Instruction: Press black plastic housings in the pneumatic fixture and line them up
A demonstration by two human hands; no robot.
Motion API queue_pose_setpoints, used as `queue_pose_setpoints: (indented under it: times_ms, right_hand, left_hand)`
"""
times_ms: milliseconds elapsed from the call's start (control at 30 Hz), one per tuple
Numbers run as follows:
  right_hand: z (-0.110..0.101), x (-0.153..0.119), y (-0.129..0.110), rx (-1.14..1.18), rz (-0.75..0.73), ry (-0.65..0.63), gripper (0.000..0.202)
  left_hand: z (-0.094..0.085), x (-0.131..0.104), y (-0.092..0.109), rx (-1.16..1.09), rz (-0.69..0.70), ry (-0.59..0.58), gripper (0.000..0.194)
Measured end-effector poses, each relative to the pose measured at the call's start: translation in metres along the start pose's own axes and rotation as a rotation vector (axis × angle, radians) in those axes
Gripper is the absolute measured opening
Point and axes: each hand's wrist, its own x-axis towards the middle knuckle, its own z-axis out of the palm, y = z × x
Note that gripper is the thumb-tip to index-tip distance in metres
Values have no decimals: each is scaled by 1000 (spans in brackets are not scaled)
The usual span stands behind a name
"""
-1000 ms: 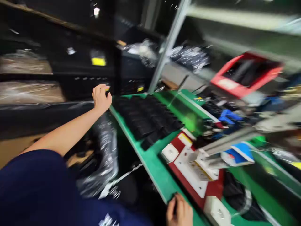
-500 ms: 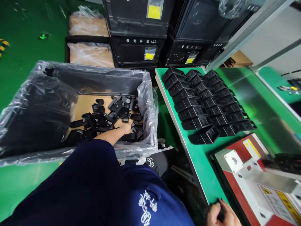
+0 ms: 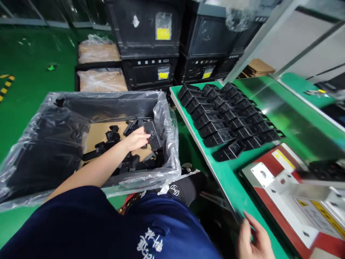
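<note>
Our left hand [image 3: 138, 139] now gripping a ribbed black part [image 3: 153, 137] in the lined bin [image 3: 107, 95], earlier reaching among loose parts [image 3: 113, 133], our right hand [image 3: 254, 237] half-curled by the green bench [image 3: 230, 176], whether holding anything we cannot tell

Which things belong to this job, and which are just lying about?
Probably used:
ribbed black part in left hand
black bin lined with clear plastic
black boxy parts in rows

Apparently lying about:
black crates with yellow labels
wrapped brown cardboard
</note>
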Motion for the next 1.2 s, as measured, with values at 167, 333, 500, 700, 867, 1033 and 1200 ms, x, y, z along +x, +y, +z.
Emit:
queue_pose_setpoints:
  times_ms: [167,333,500,700,867,1033,1200]
  right_hand:
    - [6,-1,-62,806,402,-526,47]
    - [-7,-4,-83,1498,567,-589,53]
    - [-24,-27,-60,1685,653,-379,55]
    - [-26,-38,-39,1801,648,-309,55]
    - [-24,-38,-34,1845,625,-308,51]
    - [-28,-37,-30,1800,587,-251,48]
    - [-41,-33,-23,1655,511,-186,56]
  left_hand:
    - [118,-39,54,-274,178,-266,33]
    - [215,-83,67,-394,188,-780,37]
    - [261,-109,61,-241,190,-932,24]
    - [280,-120,52,-82,269,-974,21]
    - [283,-121,47,-129,285,-990,21]
    - [284,-114,41,-227,319,-1043,22]
    - [282,-108,34,-145,236,-997,19]
